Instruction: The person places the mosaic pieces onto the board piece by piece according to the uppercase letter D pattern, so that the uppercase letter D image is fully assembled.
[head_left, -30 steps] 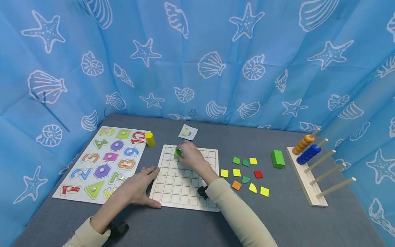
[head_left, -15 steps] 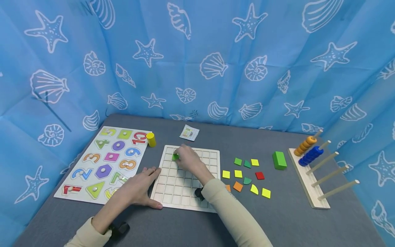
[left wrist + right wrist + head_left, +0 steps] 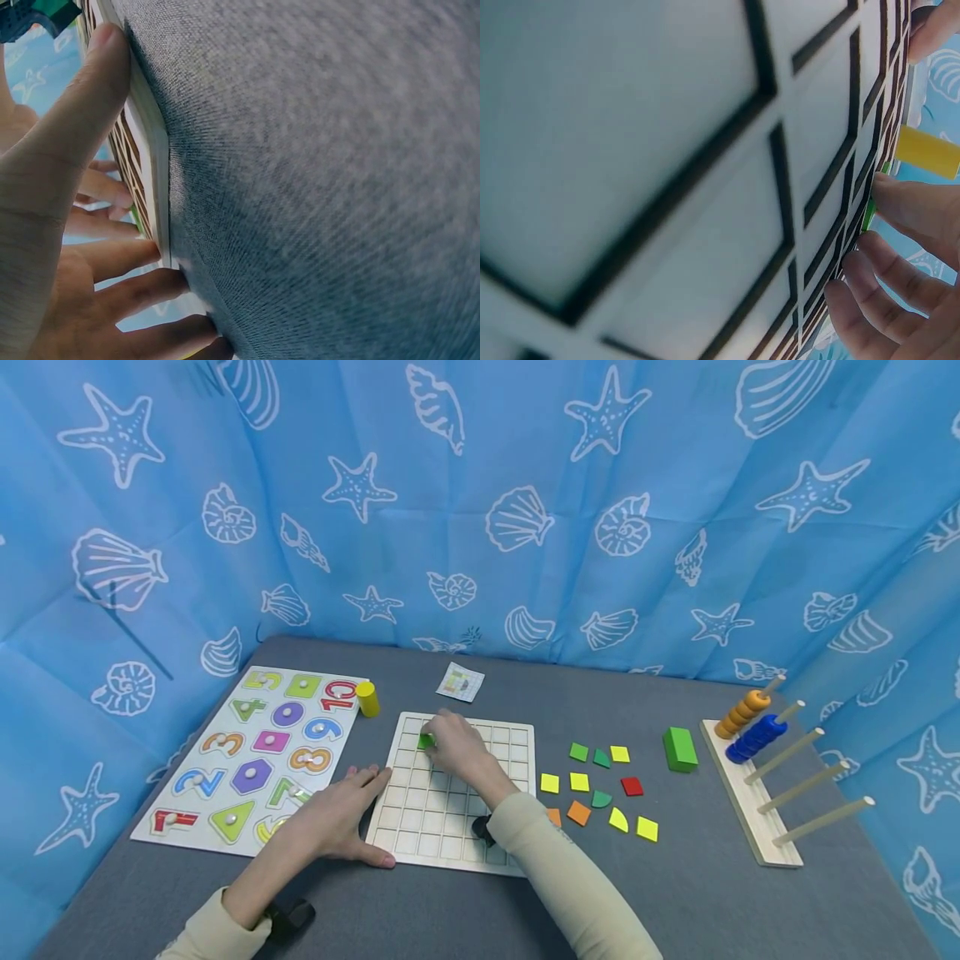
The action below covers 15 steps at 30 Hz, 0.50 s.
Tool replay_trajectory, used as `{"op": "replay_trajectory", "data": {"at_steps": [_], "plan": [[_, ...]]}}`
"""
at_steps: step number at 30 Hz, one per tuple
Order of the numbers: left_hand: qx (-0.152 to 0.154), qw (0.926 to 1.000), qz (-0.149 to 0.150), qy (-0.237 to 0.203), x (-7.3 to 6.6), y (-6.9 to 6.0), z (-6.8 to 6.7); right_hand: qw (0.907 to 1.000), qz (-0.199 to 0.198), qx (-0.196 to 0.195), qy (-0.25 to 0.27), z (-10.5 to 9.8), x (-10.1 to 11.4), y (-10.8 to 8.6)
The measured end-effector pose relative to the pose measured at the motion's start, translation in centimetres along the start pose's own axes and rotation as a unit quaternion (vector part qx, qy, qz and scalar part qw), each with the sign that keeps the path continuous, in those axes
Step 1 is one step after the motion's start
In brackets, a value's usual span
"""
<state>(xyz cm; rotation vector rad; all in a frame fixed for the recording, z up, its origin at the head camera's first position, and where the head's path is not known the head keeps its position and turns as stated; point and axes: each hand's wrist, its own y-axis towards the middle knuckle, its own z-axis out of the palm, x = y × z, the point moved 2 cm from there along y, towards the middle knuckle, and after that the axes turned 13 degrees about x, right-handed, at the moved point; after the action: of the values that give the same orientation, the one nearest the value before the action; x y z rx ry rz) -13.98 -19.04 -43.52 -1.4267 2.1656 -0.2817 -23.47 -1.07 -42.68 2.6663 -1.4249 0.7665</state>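
Note:
A pale wooden grid board (image 3: 420, 821) lies on the grey cloth, its squares framed by dark grooves in the right wrist view. At its upper left, my right hand (image 3: 459, 746) holds a small green tile (image 3: 426, 741) between thumb and fingers, against the grid. The tile's green edge (image 3: 868, 215) shows beside the thumb in the right wrist view; the rest is hidden. My left hand (image 3: 341, 817) lies spread at the board's left side, with its thumb along the near corner and its fingertips at the edge.
Right of the board lie loose tiles, among them a red square (image 3: 632, 786). Farther right are a green block (image 3: 679, 749) and a peg stand (image 3: 757, 802) with beads. A number puzzle (image 3: 247, 743), yellow cylinder (image 3: 367, 699) and printed card (image 3: 460, 682) stand left and behind.
The right hand has shifted slightly left over the grid with the green tile, then stayed there. The left hand has kept its place at the board; the head view has moved a little.

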Motion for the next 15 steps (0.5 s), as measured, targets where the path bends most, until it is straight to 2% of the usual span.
{"op": "replay_trajectory", "data": {"at_steps": [15], "plan": [[0.001, 1.0, 0.002, 0.005, 0.03, 0.04, 0.05, 0.9997, -0.018, 0.016, -0.009, -0.25, -0.06, -0.18]]}}
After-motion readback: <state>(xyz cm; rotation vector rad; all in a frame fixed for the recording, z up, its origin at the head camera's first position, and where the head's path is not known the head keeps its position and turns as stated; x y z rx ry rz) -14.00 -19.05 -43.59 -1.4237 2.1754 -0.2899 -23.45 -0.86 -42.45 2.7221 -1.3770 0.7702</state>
